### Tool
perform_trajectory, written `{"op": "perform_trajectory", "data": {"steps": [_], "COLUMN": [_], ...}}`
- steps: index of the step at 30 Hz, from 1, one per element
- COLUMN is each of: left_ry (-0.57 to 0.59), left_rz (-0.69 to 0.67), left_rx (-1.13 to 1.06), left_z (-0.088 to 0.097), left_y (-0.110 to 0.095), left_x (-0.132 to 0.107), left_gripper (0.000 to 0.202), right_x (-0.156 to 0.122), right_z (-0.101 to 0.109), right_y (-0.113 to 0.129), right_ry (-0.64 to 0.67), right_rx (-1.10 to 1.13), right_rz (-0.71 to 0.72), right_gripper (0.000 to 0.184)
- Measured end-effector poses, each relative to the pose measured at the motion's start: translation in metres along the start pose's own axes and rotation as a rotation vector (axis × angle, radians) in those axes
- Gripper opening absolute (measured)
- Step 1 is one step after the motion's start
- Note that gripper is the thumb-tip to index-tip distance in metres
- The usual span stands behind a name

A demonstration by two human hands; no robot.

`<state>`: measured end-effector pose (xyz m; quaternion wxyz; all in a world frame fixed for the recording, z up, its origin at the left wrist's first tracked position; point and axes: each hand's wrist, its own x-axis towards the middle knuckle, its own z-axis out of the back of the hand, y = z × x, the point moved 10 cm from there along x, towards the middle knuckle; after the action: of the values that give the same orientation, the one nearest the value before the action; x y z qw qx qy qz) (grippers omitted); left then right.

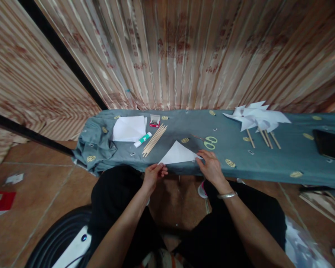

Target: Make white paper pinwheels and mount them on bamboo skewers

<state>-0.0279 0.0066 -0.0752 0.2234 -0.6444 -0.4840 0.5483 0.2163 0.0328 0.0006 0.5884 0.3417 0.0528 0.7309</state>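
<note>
Right now both hands are at the near edge of the table (284,160), which is draped in a blue-grey cloth, and between them lies a white paper triangle (179,154), flat on the cloth with its long side along the edge and its peak pointing away. The left hand (153,174) sits at the triangle's left corner, fingers curled in at the table's lip; whether it actually pinches the paper I cannot tell. The right hand (210,165), a silver bangle (227,195) on its wrist, lies spread with its fingertips pressing down on the right corner. Just beyond that hand are scissors (208,141) with pale green handles. To the left, a bundle of wooden sticks (154,140) lies slantwise, a glue stick (142,139) just beside it, then a stack of white sheets (128,128) and a small box (155,121) behind. Far to the right, white paper pinwheels (257,116) on sticks lie in a heap, and a dark phone (328,144) rests well apart.
</note>
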Motion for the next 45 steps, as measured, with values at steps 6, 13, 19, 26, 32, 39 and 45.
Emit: {"op": "perform_trajectory", "data": {"steps": [6, 13, 19, 26, 32, 39, 45], "left_ry": [0.004, -0.071, -0.087, -0.100, -0.018, -0.001, 0.199], "left_rz": [0.017, 0.032, 0.041, 0.050, 0.122, 0.121, 0.138], "left_rx": [-0.005, -0.044, -0.055, -0.064, -0.088, -0.207, -0.430], "left_z": [0.001, 0.013, 0.019, 0.023, 0.007, -0.009, -0.027], "left_y": [0.003, 0.002, 0.003, 0.006, 0.014, 0.009, -0.026], "left_x": [-0.004, -0.005, -0.004, -0.006, -0.009, -0.008, -0.020], "left_gripper": [0.025, 0.013, 0.011, 0.012, 0.013, 0.009, 0.047], "right_x": [0.005, 0.009, 0.008, 0.010, 0.019, 0.033, 0.050], "right_z": [-0.006, -0.011, -0.012, -0.014, -0.026, -0.033, -0.018], "right_y": [0.005, 0.003, 0.001, 0.002, 0.011, 0.018, 0.017], "right_ry": [0.008, 0.044, 0.045, 0.085, 0.159, 0.173, 0.110], "right_rx": [0.042, 0.007, 0.033, 0.009, 0.022, 0.277, 0.558], "right_rz": [-0.007, -0.005, -0.011, -0.026, -0.044, -0.119, -0.162], "right_gripper": [0.032, 0.033, 0.030, 0.031, 0.035, 0.019, 0.012]}}
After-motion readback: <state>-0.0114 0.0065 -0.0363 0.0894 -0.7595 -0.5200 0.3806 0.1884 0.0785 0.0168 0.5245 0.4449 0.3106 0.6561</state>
